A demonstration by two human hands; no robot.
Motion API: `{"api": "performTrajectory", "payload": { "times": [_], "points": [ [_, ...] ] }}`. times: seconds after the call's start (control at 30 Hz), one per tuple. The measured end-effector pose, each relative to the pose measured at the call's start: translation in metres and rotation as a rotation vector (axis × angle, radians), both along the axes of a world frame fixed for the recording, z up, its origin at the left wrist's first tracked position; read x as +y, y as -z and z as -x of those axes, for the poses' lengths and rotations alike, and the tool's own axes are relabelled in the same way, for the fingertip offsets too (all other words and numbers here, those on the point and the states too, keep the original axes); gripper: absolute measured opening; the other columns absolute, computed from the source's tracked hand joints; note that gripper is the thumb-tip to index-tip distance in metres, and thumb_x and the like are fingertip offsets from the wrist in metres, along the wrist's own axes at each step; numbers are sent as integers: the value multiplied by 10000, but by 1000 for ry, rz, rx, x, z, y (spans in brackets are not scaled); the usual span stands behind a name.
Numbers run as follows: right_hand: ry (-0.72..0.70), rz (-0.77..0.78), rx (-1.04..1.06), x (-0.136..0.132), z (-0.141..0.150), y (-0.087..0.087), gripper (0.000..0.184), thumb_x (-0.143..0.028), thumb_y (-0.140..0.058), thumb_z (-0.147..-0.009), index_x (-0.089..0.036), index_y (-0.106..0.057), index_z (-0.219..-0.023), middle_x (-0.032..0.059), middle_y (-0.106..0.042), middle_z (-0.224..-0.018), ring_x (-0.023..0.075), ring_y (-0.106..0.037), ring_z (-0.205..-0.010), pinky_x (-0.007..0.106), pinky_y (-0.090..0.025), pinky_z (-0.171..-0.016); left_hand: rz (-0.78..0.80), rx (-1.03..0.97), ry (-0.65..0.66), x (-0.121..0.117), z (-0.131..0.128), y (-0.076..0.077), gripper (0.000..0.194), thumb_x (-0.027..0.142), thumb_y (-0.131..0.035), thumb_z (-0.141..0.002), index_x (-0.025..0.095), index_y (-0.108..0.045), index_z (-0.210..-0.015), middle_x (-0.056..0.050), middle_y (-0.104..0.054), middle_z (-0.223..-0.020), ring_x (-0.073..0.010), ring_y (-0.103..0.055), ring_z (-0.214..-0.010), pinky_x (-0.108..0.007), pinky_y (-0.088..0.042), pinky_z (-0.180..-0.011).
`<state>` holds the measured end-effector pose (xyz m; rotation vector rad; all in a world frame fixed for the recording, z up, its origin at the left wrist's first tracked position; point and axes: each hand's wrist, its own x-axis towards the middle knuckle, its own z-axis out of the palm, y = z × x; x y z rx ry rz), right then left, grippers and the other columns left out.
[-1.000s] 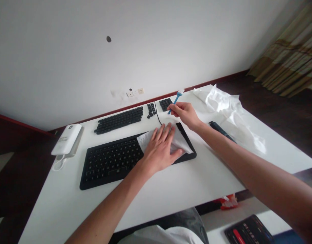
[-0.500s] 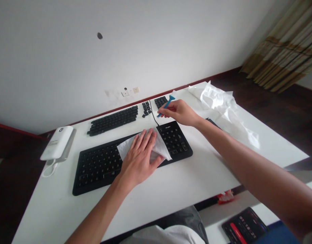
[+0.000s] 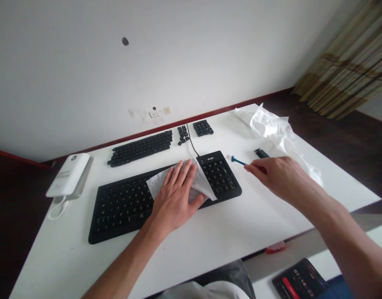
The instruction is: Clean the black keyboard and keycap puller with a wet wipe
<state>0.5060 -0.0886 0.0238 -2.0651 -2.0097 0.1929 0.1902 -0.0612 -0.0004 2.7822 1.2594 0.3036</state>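
My left hand [image 3: 175, 199] lies flat, fingers extended, on a white wipe [image 3: 158, 181]. The wipe is spread across the middle of a black keyboard [image 3: 121, 203] whose keycaps are off, so the bare switches show. My right hand [image 3: 280, 176] is off to the right of the keyboard, closed on the thin handle of a small blue brush [image 3: 238, 161]. The brush's pale bristled end points left, near the keyboard's upper right corner. Just beyond my right hand lies a small dark object [image 3: 261, 153], partly covered by the hand.
Removed black keycaps stand along the back in a large block [image 3: 141, 148], a small cluster [image 3: 182, 133] and a number block [image 3: 203, 128]. A white device with a cable [image 3: 69, 175] lies at left, crumpled white plastic [image 3: 273, 126] at right. Below is a phone [image 3: 298, 278].
My right hand has moved right and toward me, away from the keycaps at the back, and the brush has turned over in it. My left hand stays on the wipe.
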Motion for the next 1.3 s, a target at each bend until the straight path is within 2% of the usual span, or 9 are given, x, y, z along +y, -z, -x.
{"api": "performTrajectory", "payload": {
  "times": [0.1, 0.23, 0.47, 0.63, 0.73, 0.93, 1.07, 1.17, 1.3],
  "points": [
    [13, -33, -41, -14, 1, 11, 417, -510, -510, -1020, -241, -789, -863, 94, -758, -805, 274, -671, -682, 404, -422, -627, -4, 0, 5, 0, 0, 0, 803, 612, -443, -1033, 161, -265, -1673, -97, -238, -1751, -303, -215, -1629, -521, -260, -1329],
    [-4, -109, -3, -25, 0, 4, 383, -540, -533, -1019, -266, -796, -973, 107, -787, -1039, 287, -708, -779, 425, -490, -683, -15, -3, 0, 0, 0, 2, 802, 587, -478, -1024, 168, -265, -1674, -98, -253, -1747, -307, -233, -1624, -524, -274, -1323],
    [240, -159, -70, -28, -54, -6, 235, -493, -710, -921, -287, -805, -982, 114, -735, -690, 271, -627, -512, 408, -396, -494, -23, -18, 8, 0, 1, 2, 797, 603, -453, -1031, 165, -270, -1672, -114, -266, -1740, -312, -242, -1621, -533, -279, -1319],
    [178, -68, -34, -21, -76, 15, 271, -540, -791, -814, -279, -807, -887, 76, -755, -695, 275, -649, -514, 380, -397, -458, -15, -39, 5, 0, 1, 4, 797, 576, -472, -1031, 174, -244, -1680, -117, -270, -1739, -318, -248, -1618, -536, -280, -1315],
    [158, -70, -51, -16, -73, 17, 289, -568, -781, -796, -281, -789, -830, 66, -738, -669, 281, -633, -493, 377, -391, -437, 1, -42, 2, 0, 1, 4, 807, 577, -482, -1027, 169, -240, -1679, -114, -259, -1745, -315, -236, -1622, -528, -266, -1321],
    [22, -184, 91, -18, -23, -27, 289, -554, -705, -878, -286, -785, -953, 106, -752, -805, 259, -643, -546, 403, -459, -508, -116, -206, -52, -6, 4, -15, 801, 673, -559, -958, 255, -387, -1619, -112, -331, -1718, -411, -150, -1627, -710, -129, -1293],
    [-180, -141, 288, -23, 37, -51, 268, -488, -656, -943, -312, -784, -1098, 104, -748, -1046, 254, -703, -760, 379, -547, -616, -232, -422, 35, -12, 6, -29, 413, 459, -639, -981, 291, -641, -1359, -81, -622, -1473, -319, -457, -1485, -572, -342, -1268],
    [-259, -93, 407, -26, 76, -57, 271, -418, -658, -972, -295, -770, -1185, 84, -736, -1094, 211, -706, -784, 330, -571, -637, -296, -593, 175, -14, 3, -31, 292, 327, -714, -956, 244, -681, -1234, -78, -734, -1234, -247, -653, -1215, -430, -548, -1085],
    [-247, -125, 535, -29, 103, -56, 372, -438, -726, -949, -291, -723, -1291, 52, -750, -1106, 210, -728, -858, 322, -613, -733, -264, -718, 223, -13, 1, -28, 189, 195, -719, -951, 187, -689, -1137, -52, -767, -989, -177, -714, -925, -316, -614, -865]
  ]
}}
